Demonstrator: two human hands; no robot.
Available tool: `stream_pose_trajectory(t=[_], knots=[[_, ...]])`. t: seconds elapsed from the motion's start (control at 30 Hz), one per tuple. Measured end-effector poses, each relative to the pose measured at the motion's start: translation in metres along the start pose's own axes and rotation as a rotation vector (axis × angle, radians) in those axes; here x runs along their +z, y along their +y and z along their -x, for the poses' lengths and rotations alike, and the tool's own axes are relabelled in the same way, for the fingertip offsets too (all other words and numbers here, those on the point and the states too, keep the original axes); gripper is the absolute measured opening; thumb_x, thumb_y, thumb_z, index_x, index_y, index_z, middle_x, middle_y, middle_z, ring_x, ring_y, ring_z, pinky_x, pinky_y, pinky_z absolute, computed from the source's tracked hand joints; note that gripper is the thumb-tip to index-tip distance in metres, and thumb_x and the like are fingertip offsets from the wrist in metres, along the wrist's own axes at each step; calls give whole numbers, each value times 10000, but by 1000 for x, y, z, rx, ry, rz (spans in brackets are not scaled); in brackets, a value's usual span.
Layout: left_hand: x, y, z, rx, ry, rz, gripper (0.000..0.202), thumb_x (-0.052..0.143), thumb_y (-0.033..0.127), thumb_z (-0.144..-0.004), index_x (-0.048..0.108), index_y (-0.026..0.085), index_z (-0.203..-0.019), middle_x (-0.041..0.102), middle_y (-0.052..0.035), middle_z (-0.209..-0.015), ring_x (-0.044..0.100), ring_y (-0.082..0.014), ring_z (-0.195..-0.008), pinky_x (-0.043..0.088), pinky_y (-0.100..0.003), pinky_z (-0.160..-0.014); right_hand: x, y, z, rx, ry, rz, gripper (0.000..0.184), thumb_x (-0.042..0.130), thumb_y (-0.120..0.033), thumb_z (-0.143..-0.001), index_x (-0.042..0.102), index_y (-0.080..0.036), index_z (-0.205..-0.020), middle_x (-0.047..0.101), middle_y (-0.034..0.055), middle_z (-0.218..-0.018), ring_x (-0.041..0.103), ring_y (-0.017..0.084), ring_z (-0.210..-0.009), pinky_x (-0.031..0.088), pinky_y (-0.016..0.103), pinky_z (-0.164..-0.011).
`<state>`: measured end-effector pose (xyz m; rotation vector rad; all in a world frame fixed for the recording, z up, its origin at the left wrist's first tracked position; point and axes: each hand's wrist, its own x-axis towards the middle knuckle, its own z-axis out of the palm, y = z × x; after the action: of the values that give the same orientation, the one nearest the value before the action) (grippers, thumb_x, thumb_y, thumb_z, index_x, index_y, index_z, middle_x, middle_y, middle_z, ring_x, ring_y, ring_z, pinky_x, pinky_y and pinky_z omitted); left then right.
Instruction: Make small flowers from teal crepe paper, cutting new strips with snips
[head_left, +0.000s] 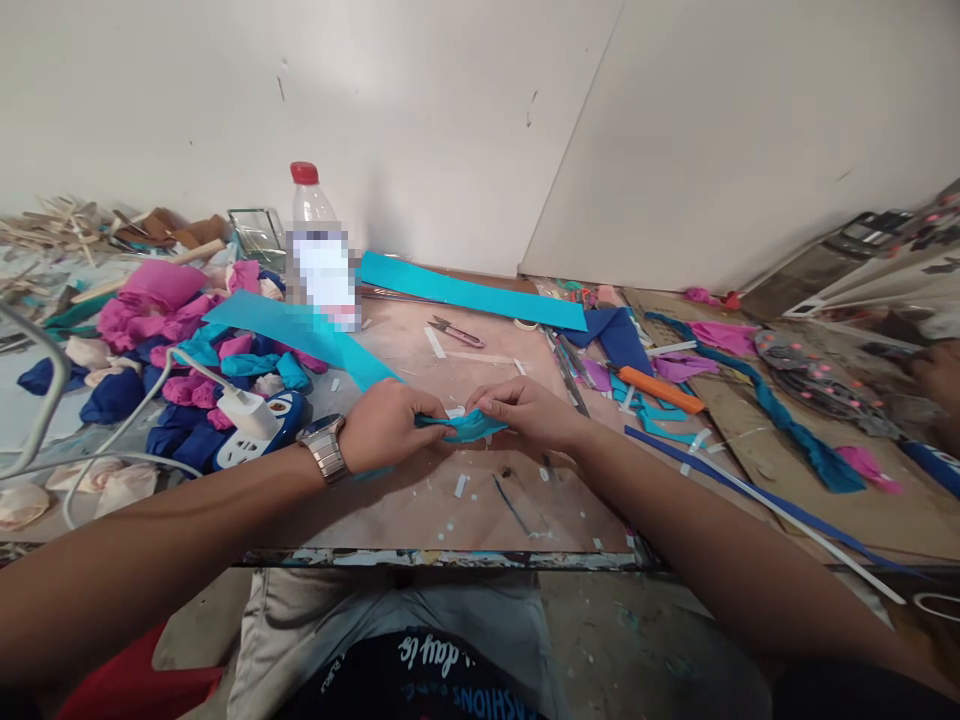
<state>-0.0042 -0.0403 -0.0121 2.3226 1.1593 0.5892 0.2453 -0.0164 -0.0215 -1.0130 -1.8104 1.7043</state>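
Both of my hands pinch one turquoise fabric strip (476,427) above the middle of the table. My left hand (382,425), with a metal watch (326,450) on its wrist, grips the bunched left end. The fingers of my right hand (525,408) are closed on the right end. A small white bit shows at the top of the bunched fabric. From behind my left hand a long flat turquoise band (300,335) runs up and left; whether it joins the held piece is hidden.
Thread snips (456,333) lie behind my hands, near another turquoise band (472,290). At left are a capped bottle (306,195), a blue power strip (274,420) and scrunched fabric pieces (161,310). An orange cutter (660,390) lies right. Part of another person's hand (941,390) shows far right.
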Motion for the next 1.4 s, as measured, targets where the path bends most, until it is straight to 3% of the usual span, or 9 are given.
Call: stream_pose_trajectory(t=[0.13,0.33,0.57,0.77,0.87,0.97,1.03,1.23,1.4], knots=[[-1,2,0,-32,-5,3,231,681,392,-902,820,233,-808,764,-7,-713,586,-122,-580,321,-264,-576,2,2,1,37,93,-80,561,708,-700,-828,777,-155,-938,716,50,-829,636,137,-692,540,250,-607],[-3,3,-1,-44,4,37,257,660,397,-904,816,221,-800,751,-9,-696,593,-131,-599,327,-266,-577,3,1,0,-214,170,121,442,878,-487,-735,781,-183,-1041,767,68,-958,694,169,-816,568,307,-752],[-4,3,-1,-51,-17,100,233,674,395,-888,802,216,-812,767,-3,-744,630,-141,-650,353,-263,-586,2,-1,2,-292,242,304,373,815,-520,-798,810,-189,-968,774,69,-886,690,197,-806,537,329,-742],[-9,3,0,1,-32,189,296,612,403,-937,790,189,-838,771,-19,-786,647,-146,-681,413,-267,-636,-8,1,3,-354,303,410,339,762,-502,-872,795,-195,-1012,763,78,-940,678,205,-856,511,341,-781],[-8,1,-1,-12,-23,177,280,592,366,-949,790,188,-863,768,-13,-789,644,-148,-692,411,-267,-643,-8,-7,6,-452,332,540,302,728,-471,-912,780,-203,-1042,758,93,-974,660,220,-907,508,368,-818],[-5,-1,-2,-13,-37,158,282,586,366,-962,792,193,-878,762,-2,-776,631,-141,-680,395,-264,-638,1,-15,8,-597,298,711,248,722,-410,-929,765,-226,-1089,763,93,-1031,638,244,-1024,478,423,-956],[-3,0,-2,6,-57,180,274,585,373,-970,799,208,-929,774,5,-809,631,-134,-682,391,-258,-643,7,-17,8,-637,252,799,200,704,-376,-945,762,-233,-1072,765,87,-1023,633,240,-1004,469,430,-959],[-6,1,-2,10,-102,90,347,550,419,-985,769,180,-861,718,-2,-710,575,-132,-630,324,-262,-604,7,-11,6,-619,248,794,158,664,-348,-965,732,-225,-893,752,62,-875,612,226,-907,482,408,-893],[-7,0,-2,-2,-156,71,402,507,436,-996,738,159,-819,674,-6,-670,526,-128,-605,292,-265,-587,2,-12,6,-593,230,775,142,689,-342,-944,729,-213,-902,748,57,-863,623,218,-885,479,390,-864]])
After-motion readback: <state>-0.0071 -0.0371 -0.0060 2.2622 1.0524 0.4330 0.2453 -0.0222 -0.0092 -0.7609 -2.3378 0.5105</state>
